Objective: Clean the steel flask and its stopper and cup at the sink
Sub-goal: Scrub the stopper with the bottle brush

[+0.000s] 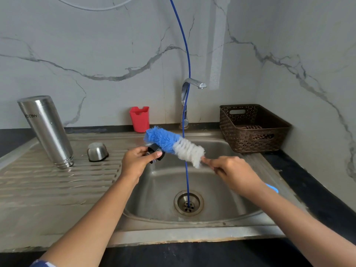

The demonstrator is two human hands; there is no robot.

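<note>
Partly behind left hand (134,162), black stopper (156,148)

The flask (46,130) and the cup (97,151) are seen in bare silver steel; the stopper (156,151) is black. The brush (173,144) is bristled blue at the tip and white nearer the handle (272,188), whose end is blue. A red holder (139,119), a dark brown lattice-patterned basket (250,143) and a thin blue hose (186,180) are shown. The wall (96,45) is veined in grey on pale marble; the worktop (308,180) is black.
</note>
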